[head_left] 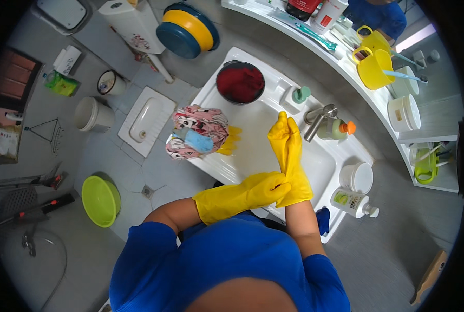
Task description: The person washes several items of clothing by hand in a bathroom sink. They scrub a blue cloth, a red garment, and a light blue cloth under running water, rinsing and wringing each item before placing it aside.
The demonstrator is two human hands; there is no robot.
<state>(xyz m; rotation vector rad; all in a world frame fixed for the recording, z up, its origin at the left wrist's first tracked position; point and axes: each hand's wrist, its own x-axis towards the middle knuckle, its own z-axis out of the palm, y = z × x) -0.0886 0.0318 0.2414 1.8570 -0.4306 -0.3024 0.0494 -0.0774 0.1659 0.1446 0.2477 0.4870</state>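
Long yellow rubber gloves cover both my hands. My left hand [274,189] reaches across from the left, its fingers closed on the wrist part of the right rubber glove [296,182]. My right hand [285,134] points away from me over the white sink [252,122], fingers curled and pressed together with nothing visible in them. On the sink's left edge lies a bunched pink patterned cloth [211,122] with a light blue piece [198,140] on it. Yellow glove-like fingers [233,140] stick out from under it. A dark basin [240,82] holding dark red cloth stands at the far left corner.
Around the metal faucet [319,120] stand a green-topped pump bottle [295,98] and an orange-topped bottle [336,129]. A white tub [355,178] and white bottle [350,202] sit at right. Above runs a shelf with a yellow cup [375,70]. A green basin [101,201] stands on the floor.
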